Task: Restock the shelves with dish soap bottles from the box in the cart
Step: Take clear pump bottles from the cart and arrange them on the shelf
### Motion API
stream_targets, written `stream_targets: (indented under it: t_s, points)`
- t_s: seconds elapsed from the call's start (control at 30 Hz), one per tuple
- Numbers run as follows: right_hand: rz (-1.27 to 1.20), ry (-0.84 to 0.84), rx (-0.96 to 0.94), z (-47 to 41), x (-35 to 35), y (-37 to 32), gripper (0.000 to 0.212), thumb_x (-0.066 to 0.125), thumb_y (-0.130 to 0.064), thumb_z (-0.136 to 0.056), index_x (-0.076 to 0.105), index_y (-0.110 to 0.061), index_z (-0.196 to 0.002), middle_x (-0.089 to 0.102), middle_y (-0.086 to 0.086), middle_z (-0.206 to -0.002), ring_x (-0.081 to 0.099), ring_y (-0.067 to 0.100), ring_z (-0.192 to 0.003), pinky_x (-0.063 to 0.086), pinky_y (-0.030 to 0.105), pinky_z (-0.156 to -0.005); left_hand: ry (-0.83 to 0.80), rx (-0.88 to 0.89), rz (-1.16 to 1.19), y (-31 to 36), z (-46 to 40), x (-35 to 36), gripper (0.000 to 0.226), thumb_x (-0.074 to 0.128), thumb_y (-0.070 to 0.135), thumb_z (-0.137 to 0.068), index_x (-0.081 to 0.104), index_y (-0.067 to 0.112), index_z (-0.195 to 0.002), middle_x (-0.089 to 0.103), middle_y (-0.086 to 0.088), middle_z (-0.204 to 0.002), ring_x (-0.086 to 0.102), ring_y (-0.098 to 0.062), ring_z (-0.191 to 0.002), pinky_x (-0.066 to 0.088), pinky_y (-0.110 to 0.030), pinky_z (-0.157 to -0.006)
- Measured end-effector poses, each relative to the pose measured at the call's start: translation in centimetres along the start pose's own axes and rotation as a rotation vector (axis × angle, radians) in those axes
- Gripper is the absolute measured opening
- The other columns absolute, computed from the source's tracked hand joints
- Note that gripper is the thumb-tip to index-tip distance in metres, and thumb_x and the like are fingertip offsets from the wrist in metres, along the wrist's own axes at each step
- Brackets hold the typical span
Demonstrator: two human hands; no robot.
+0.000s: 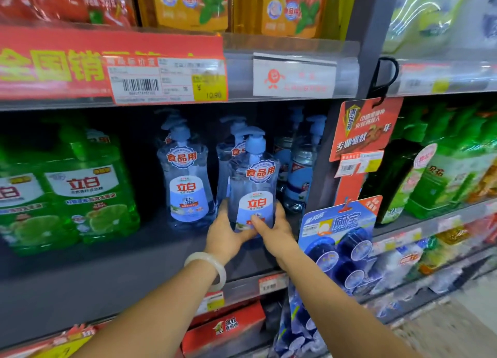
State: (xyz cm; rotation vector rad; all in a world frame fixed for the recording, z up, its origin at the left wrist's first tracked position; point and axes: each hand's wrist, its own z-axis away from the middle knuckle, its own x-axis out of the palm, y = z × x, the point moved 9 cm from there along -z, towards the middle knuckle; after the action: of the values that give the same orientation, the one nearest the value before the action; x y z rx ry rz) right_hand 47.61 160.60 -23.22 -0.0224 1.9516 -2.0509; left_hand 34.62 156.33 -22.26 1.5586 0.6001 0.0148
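A clear dish soap bottle [254,185] with a pale blue pump and a blue-white label stands upright on the grey shelf [113,266]. My left hand [224,235] wraps its lower left side, and my right hand [275,227] grips its lower right with the thumb across the label. Another such bottle [185,175] stands to its left. One more [228,153] is half hidden behind the held bottle. Further bottles [301,166] stand at the right. The box and cart are out of view.
Green dish soap jugs [80,191] fill the shelf's left end. A grey upright [322,169] bounds the bay on the right. Hanging blue toilet-cleaner packs [336,239] and a red promo card [361,132] dangle by my right arm. Green bottles [443,175] stand in the neighbouring bay.
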Motion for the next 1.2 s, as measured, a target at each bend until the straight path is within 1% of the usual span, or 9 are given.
stream_targets:
  t_s: [0.07, 0.17, 0.23, 0.37, 0.7, 0.8, 0.93, 1.03, 1.2]
  points:
    - [0.036, 0.011, -0.005, 0.1, 0.0, 0.3, 0.080, 0.063, -0.030, -0.087, 0.014, -0.026, -0.150, 0.039, 0.002, -0.146, 0.042, 0.024, -0.132, 0.040, 0.044, -0.107, -0.016, 0.001, -0.023, 0.0, 0.1, -0.1, 0.099, 0.082, 0.023, -0.070, 0.022, 0.017, -0.148, 0.050, 0.005, -0.135, 0.050, -0.012, -0.122, 0.042, -0.031, -0.104]
    - [0.124, -0.001, -0.018, 0.1, 0.2, 1.4, 0.088, 0.067, -0.022, -0.084, 0.010, -0.024, -0.151, 0.034, 0.003, -0.150, 0.037, 0.025, -0.136, 0.037, 0.047, -0.109, -0.006, 0.021, -0.091, -0.3, 0.4, -0.6, 0.089, 0.083, 0.018, -0.068, 0.034, 0.017, -0.142, 0.057, -0.001, -0.132, 0.054, -0.019, -0.122, 0.044, -0.037, -0.103]
    - [0.151, -0.008, 0.000, 0.0, 0.2, 2.2, 0.091, 0.069, -0.015, -0.082, 0.009, -0.024, -0.151, 0.032, 0.003, -0.151, 0.036, 0.024, -0.136, 0.036, 0.046, -0.110, 0.012, 0.018, -0.104, -0.6, 0.7, -0.9, 0.084, 0.082, 0.013, -0.069, 0.037, 0.014, -0.141, 0.056, -0.003, -0.133, 0.052, -0.021, -0.125, 0.042, -0.034, -0.104]
    - [0.179, 0.023, 0.017, -0.3, 0.0, 2.5, 0.089, 0.069, -0.013, -0.082, 0.013, -0.023, -0.150, 0.038, 0.005, -0.147, 0.041, 0.025, -0.133, 0.038, 0.046, -0.108, 0.031, 0.015, -0.098, -0.7, 0.8, -1.1, 0.082, 0.082, 0.012, -0.069, 0.040, 0.012, -0.139, 0.056, -0.004, -0.134, 0.051, -0.020, -0.125, 0.042, -0.035, -0.105]
    - [0.294, 0.025, 0.055, -0.4, -0.1, 2.2, 0.093, 0.069, -0.017, -0.083, 0.005, -0.024, -0.151, 0.032, 0.004, -0.152, 0.035, 0.025, -0.137, 0.035, 0.045, -0.111, 0.011, 0.004, -0.166, -0.3, 0.8, -0.9, 0.082, 0.078, 0.012, -0.073, 0.033, 0.014, -0.142, 0.054, -0.005, -0.135, 0.049, -0.022, -0.126, 0.041, -0.030, -0.101]
    - [0.407, 0.005, 0.096, 0.8, 0.4, 2.4, 0.092, 0.067, -0.020, -0.085, 0.002, -0.012, -0.150, 0.028, 0.009, -0.153, 0.032, 0.027, -0.139, 0.033, 0.043, -0.112, -0.003, -0.017, -0.272, -0.2, 1.2, -1.1, 0.079, 0.077, 0.011, -0.072, 0.035, 0.015, -0.139, 0.054, -0.009, -0.132, 0.051, -0.025, -0.123, 0.042, -0.030, -0.096]
    - [0.570, -0.048, 0.099, 3.6, 1.6, 1.4, 0.070, 0.068, -0.023, -0.084, 0.026, -0.001, -0.136, 0.041, 0.019, -0.137, 0.044, 0.032, -0.126, 0.040, 0.041, -0.104, -0.055, 0.021, -0.483, 0.2, 2.6, -2.1, 0.076, 0.074, 0.018, -0.076, 0.034, 0.014, -0.140, 0.047, -0.010, -0.134, 0.044, -0.027, -0.127, 0.039, -0.033, -0.102]
    - [0.844, -0.222, -0.037, 6.2, 4.2, -0.6, 0.066, 0.063, -0.026, -0.087, 0.027, -0.007, -0.139, 0.032, 0.016, -0.140, 0.034, 0.034, -0.131, 0.034, 0.038, -0.107, -0.119, 0.084, -0.732, 0.7, 4.2, -3.6, 0.077, 0.069, 0.022, -0.083, 0.027, 0.011, -0.146, 0.032, -0.009, -0.147, 0.032, -0.025, -0.136, 0.030, -0.031, -0.110]
    - [1.113, -0.369, -0.271, 9.5, 9.5, -3.3, 0.064, 0.060, -0.013, -0.088, 0.025, -0.010, -0.141, 0.025, 0.013, -0.145, 0.026, 0.032, -0.134, 0.034, 0.040, -0.105, -0.155, 0.098, -1.033, -0.1, 7.8, -8.2, 0.074, 0.062, 0.024, -0.086, 0.023, 0.011, -0.147, 0.019, -0.011, -0.156, 0.019, -0.024, -0.144, 0.019, -0.030, -0.117]
